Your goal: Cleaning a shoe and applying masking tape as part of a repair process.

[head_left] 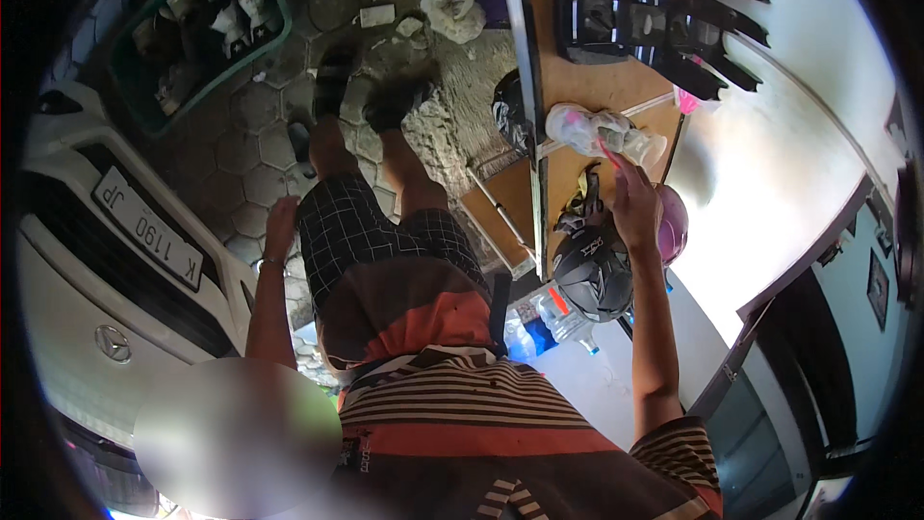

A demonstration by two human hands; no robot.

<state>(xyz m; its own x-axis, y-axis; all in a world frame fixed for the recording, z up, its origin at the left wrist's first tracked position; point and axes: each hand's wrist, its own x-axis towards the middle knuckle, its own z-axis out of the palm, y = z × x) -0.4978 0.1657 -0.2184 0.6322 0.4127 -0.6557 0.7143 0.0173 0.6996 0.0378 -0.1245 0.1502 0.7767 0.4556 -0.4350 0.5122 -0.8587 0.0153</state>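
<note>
My right hand is raised at the shelving on the right, closed on a thin red object that reaches up to a white plastic bag with pink showing through. Below that hand sit a black helmet, a purple helmet and gloves. My left hand hangs low beside my checked shorts, near the white car's bumper; its fingers are too small and shadowed to read.
A white car stands at left, with a green crate of shoes beyond it. Hexagonal paving runs underfoot. Black panels and a black bag occupy the wooden shelving. Water jugs stand lower right.
</note>
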